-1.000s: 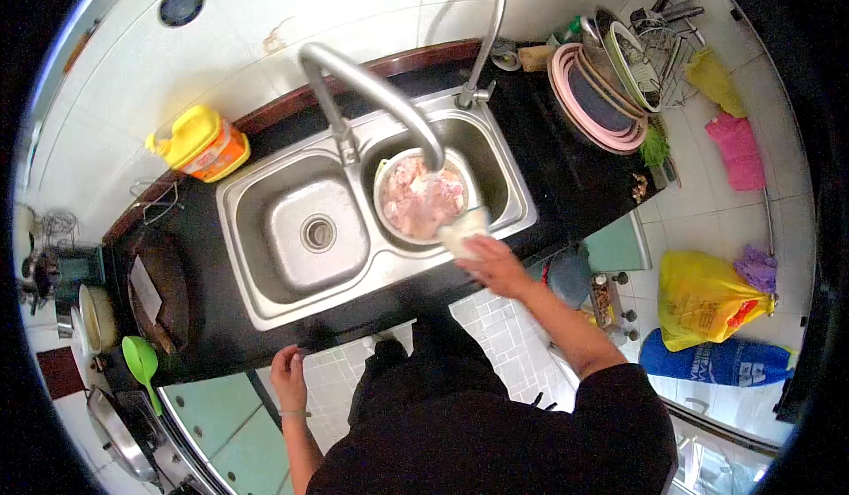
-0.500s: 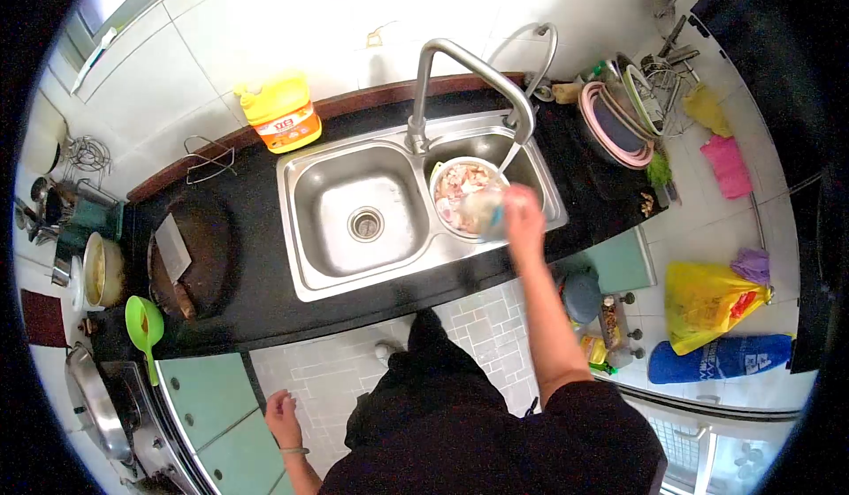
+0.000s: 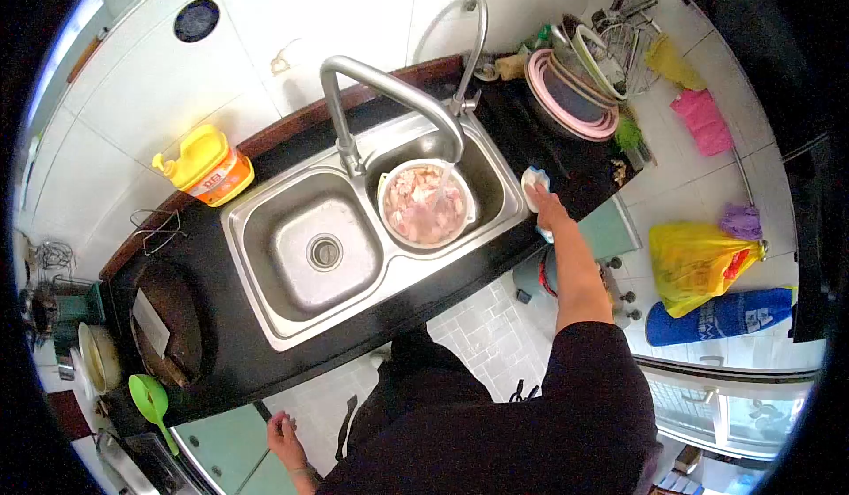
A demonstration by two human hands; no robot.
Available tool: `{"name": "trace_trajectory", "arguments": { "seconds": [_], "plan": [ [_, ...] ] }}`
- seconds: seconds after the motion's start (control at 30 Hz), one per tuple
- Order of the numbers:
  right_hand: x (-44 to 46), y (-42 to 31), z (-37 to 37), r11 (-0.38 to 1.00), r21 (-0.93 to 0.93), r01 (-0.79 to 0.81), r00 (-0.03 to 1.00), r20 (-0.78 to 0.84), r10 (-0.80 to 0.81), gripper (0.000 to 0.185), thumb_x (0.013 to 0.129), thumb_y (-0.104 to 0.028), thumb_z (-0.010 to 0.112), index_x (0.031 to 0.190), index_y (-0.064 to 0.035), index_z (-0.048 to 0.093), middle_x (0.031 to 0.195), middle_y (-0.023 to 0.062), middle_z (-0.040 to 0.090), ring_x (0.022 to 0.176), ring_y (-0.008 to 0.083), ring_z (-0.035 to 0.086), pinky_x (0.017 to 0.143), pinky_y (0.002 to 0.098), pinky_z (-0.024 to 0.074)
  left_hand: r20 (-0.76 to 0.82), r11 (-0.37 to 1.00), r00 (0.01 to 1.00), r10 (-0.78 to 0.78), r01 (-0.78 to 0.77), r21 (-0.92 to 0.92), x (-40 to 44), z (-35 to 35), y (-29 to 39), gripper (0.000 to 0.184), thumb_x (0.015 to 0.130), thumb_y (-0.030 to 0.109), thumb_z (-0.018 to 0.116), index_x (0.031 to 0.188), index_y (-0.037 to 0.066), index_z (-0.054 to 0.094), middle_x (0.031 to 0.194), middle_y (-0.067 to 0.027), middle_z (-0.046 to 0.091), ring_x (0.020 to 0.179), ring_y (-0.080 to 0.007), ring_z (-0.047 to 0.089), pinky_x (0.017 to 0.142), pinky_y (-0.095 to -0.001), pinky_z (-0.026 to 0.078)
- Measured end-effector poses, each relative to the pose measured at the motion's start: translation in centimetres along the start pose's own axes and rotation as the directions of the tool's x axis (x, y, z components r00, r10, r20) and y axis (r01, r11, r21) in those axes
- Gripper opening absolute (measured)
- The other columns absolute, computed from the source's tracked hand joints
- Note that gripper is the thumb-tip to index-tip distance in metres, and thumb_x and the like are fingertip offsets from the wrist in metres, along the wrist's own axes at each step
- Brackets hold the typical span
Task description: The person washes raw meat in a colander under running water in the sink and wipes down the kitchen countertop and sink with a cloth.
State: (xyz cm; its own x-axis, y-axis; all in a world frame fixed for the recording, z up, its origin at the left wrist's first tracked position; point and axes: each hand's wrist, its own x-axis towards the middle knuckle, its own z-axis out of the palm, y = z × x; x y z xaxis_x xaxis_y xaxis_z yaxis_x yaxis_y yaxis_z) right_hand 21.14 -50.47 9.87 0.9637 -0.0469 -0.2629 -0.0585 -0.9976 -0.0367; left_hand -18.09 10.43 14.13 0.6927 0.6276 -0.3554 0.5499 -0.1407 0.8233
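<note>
My right hand (image 3: pixel 550 210) is closed on the edge of a small white bowl (image 3: pixel 534 187) with blue on its rim, at the counter's edge right of the sink; whether the bowl rests on the counter I cannot tell. In the right sink basin stands a light-coloured round tub holding pieces of raw meat (image 3: pixel 424 205) in water. The curved faucet (image 3: pixel 398 97) arches over it, and a stream appears to fall into the tub. My left hand (image 3: pixel 286 440) hangs low beside my body, fingers loosely bent and apart, touching nothing.
A cleaver (image 3: pixel 152 323) lies on a dark round board (image 3: pixel 187 318) at left, near a green ladle (image 3: pixel 149 398). Behind the sink's left basin (image 3: pixel 301 221) stands a yellow jug (image 3: pixel 208 163). Stacked basins (image 3: pixel 570 97) are at right; a yellow bag (image 3: pixel 699 261) hangs beyond.
My right hand has moved from over the meat tub to the counter's right edge, carrying the bowl. The camera view has turned and shifted right. My left hand stays low.
</note>
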Motion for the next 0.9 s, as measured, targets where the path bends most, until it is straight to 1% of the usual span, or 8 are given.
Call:
{"name": "trace_trajectory", "arguments": {
  "seconds": [0.17, 0.23, 0.43, 0.57, 0.63, 0.73, 0.83, 0.9],
  "plan": [
    [-1.9, -1.0, 4.2, 0.988, 0.148, -0.043, 0.955, -0.284, 0.084, 0.059, 0.072, 0.001, 0.054, 0.128, -0.0150, 0.044, 0.121, 0.0148, 0.046, 0.109, 0.0347, 0.047, 0.091, 0.0389, 0.0408, 0.063, 0.999, 0.998, -0.002, 0.005, -0.050, 2.2, 1.8, 3.3, 0.017, 0.088, 0.011, 0.052, 0.099, -0.002, 0.055, 0.091, -0.0067, 0.056, 0.080, -0.0139, 0.055, 0.077, -0.0278, 0.048],
    [-3.5, -2.4, 6.6, 0.967, 0.159, 0.198, 0.906, -0.407, -0.118, 0.053, 0.071, -0.005, 0.060, 0.122, -0.0118, 0.048, 0.110, 0.0168, 0.048, 0.104, 0.0344, 0.049, 0.086, 0.0408, 0.0429, 0.100, 0.999, 0.995, 0.026, -0.023, -0.035, 2.8, 2.3, 3.0, 0.018, 0.088, 0.011, 0.053, 0.101, -0.002, 0.055, 0.093, -0.0067, 0.057, 0.083, -0.0146, 0.056, 0.078, -0.0278, 0.048],
    [-9.5, -19.7, 7.3, 0.949, 0.179, 0.259, 0.961, -0.148, -0.235, 0.047, 0.076, -0.013, 0.058, 0.121, -0.0094, 0.047, 0.108, 0.0198, 0.050, 0.097, 0.0363, 0.052, 0.085, 0.0414, 0.0446, 0.144, 0.999, 0.989, 0.034, -0.034, 0.000, 2.6, 4.3, 2.4, 0.018, 0.088, 0.008, 0.052, 0.103, -0.002, 0.055, 0.093, -0.0058, 0.056, 0.085, -0.0148, 0.056, 0.077, -0.0271, 0.048],
    [-11.7, -30.0, 7.2, 0.710, 0.577, 0.403, 0.901, -0.116, -0.418, 0.035, 0.077, -0.006, 0.054, 0.113, -0.0059, 0.054, 0.108, 0.0208, 0.051, 0.097, 0.0371, 0.052, 0.083, 0.0423, 0.0434, 0.147, 0.998, 0.987, 0.067, -0.064, -0.024, 1.5, 4.6, 4.0, 0.014, 0.087, 0.004, 0.052, 0.098, -0.004, 0.056, 0.094, -0.0067, 0.057, 0.082, -0.0128, 0.056, 0.074, -0.0255, 0.048],
    [-12.3, -33.5, 8.3, 0.388, 0.804, 0.451, 0.793, -0.162, -0.587, 0.030, 0.082, -0.016, 0.055, 0.109, -0.0047, 0.056, 0.106, 0.0204, 0.054, 0.100, 0.0362, 0.051, 0.086, 0.0407, 0.0419, 0.134, 0.987, 0.979, 0.153, -0.158, 0.028, 1.4, 4.2, 4.3, 0.014, 0.087, 0.008, 0.053, 0.098, 0.000, 0.057, 0.089, -0.0059, 0.059, 0.077, -0.0141, 0.058, 0.071, -0.0262, 0.049],
    [-11.6, -32.4, 9.6, 0.545, 0.668, 0.506, 0.816, -0.164, -0.555, 0.029, 0.087, -0.022, 0.048, 0.106, -0.0013, 0.058, 0.108, 0.0186, 0.056, 0.103, 0.0320, 0.052, 0.087, 0.0377, 0.0412, 0.067, 0.990, 0.988, 0.137, -0.136, -0.023, 1.2, 2.2, 3.0, 0.014, 0.087, 0.003, 0.052, 0.099, -0.003, 0.056, 0.090, -0.0065, 0.058, 0.082, -0.0132, 0.057, 0.074, -0.0257, 0.048],
    [-10.1, -24.0, 0.8, 0.603, 0.798, 0.019, 0.977, 0.115, -0.182, 0.032, 0.091, -0.023, 0.041, 0.105, 0.0010, 0.056, 0.100, 0.0156, 0.059, 0.093, 0.0273, 0.055, 0.085, 0.0370, 0.0415, -0.025, 0.995, 0.998, 0.053, -0.055, -0.078, -0.3, 0.5, 1.7, 0.015, 0.087, 0.004, 0.051, 0.099, -0.003, 0.056, 0.088, -0.0064, 0.058, 0.080, -0.0130, 0.057, 0.073, -0.0256, 0.048],
    [-7.5, -17.3, -2.9, 0.167, 0.984, -0.068, 0.997, 0.060, 0.053, 0.032, 0.089, -0.031, 0.049, 0.101, -0.0025, 0.058, 0.091, 0.0077, 0.060, 0.085, 0.0180, 0.055, 0.077, 0.0319, 0.0441, -0.050, 0.993, 0.998, 0.027, -0.033, -0.118, -1.2, 0.1, 0.3, 0.015, 0.087, 0.004, 0.051, 0.099, -0.002, 0.057, 0.089, -0.0066, 0.059, 0.078, -0.0128, 0.057, 0.071, -0.0252, 0.048]
  ]
}}
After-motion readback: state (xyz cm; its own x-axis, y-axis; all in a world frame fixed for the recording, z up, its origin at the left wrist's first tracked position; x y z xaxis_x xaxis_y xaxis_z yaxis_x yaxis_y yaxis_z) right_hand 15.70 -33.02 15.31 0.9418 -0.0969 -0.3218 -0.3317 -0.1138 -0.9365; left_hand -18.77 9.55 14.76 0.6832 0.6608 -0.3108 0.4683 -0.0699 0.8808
